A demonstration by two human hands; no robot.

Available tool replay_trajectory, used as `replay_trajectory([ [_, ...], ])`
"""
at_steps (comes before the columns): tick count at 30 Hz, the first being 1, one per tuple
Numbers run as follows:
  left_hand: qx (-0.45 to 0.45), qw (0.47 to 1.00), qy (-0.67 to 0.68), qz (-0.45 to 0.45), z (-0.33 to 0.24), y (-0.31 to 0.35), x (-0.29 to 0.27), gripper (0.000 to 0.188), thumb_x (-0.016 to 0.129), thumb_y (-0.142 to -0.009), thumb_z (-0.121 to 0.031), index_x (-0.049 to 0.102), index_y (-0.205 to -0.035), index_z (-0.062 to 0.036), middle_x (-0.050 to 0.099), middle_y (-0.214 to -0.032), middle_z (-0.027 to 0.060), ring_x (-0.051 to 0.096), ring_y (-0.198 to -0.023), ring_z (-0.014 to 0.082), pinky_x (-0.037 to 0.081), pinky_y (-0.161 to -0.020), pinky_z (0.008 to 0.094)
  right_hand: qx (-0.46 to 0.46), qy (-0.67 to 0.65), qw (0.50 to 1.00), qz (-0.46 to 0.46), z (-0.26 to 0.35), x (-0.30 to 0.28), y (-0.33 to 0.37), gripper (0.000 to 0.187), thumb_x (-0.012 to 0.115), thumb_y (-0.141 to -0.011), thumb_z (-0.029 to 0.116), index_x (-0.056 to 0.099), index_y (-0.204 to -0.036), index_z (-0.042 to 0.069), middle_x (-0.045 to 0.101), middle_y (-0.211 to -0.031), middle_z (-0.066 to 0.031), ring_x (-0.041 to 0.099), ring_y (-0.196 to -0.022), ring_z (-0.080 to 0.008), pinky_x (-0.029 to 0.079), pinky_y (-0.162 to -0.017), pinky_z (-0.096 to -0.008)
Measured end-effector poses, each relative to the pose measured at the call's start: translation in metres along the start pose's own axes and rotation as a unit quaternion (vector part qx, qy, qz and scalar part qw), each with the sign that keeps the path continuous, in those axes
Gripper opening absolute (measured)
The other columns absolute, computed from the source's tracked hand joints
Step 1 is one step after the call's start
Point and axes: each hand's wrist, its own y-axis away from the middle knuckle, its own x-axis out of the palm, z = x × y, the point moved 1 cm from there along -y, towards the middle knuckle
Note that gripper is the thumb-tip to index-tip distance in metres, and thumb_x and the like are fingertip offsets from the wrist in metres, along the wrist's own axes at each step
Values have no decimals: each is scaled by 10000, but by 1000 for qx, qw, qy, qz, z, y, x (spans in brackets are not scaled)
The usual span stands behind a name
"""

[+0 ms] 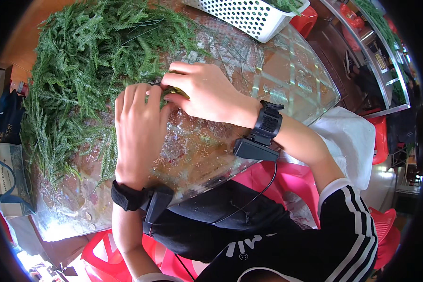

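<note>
My right hand (207,91) is closed, its thumb and fingers bent around a small dark and yellow-green piece (177,91) whose kind I cannot make out. Right beside it, my left hand (140,124) is closed too, its back toward me and its fingertips curled down. What sits under the left fingers is hidden. Both hands meet at the near right edge of a large heap of artificial green fern-like sprigs (87,61), which covers the left and far part of the table.
The table (188,162) has a clear shiny cover strewn with small bits. A white perforated basket (242,19) stands at the far edge. Bags (11,176) lie at the left. A white cloth (348,141) and pink-red chairs (301,181) are beyond the near edge.
</note>
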Motion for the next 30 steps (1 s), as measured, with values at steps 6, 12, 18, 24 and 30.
replay_trajectory([
  [6, -27, 1000, -4, -14, 10, -2, 7, 191, 643, -795, -179, 577, -891, -28, 567, -849, 79, 537, -812, 253, 397, -843, 403, 59, -21, 996, -70, -5, -8, -6, 331, 686, -763, 154, 595, -1078, 115, 602, -840, -72, 595, -654, -181, 464, -523, -301],
  [12, 30, 997, -1, -76, 10, -3, 2, 118, 643, -769, -139, 603, -829, -46, 567, -820, 47, 558, -825, 214, 362, -928, 424, 36, -18, 994, -102, -10, -12, -11, 324, 695, -764, 189, 603, -1065, 111, 614, -822, -51, 600, -761, -175, 428, -712, -323],
  [18, 92, 990, 2, -105, 4, -7, 0, 86, 632, -732, -68, 618, -816, -55, 565, -826, 39, 569, -869, 176, 290, -1017, 484, 38, -2, 999, -32, -10, -12, -9, 255, 705, -752, 184, 640, -985, 102, 637, -849, -37, 594, -792, -186, 353, -848, -337],
  [24, 89, 990, 0, -109, 3, -6, 0, 78, 639, -728, -75, 603, -797, -66, 544, -755, 17, 573, -799, 157, 259, -1027, 509, 10, 20, 994, -107, -11, -9, -11, 194, 701, -702, 108, 672, -894, 112, 640, -853, -6, 586, -769, -172, 362, -792, -320],
  [30, 81, 990, 50, -100, -6, -8, 3, 95, 656, -766, -148, 586, -772, -83, 508, -665, 3, 563, -713, 154, 271, -1003, 498, -8, 77, 985, -157, -15, -11, -11, 195, 702, -651, 68, 689, -836, 129, 636, -844, 22, 582, -752, -155, 352, -753, -310],
])
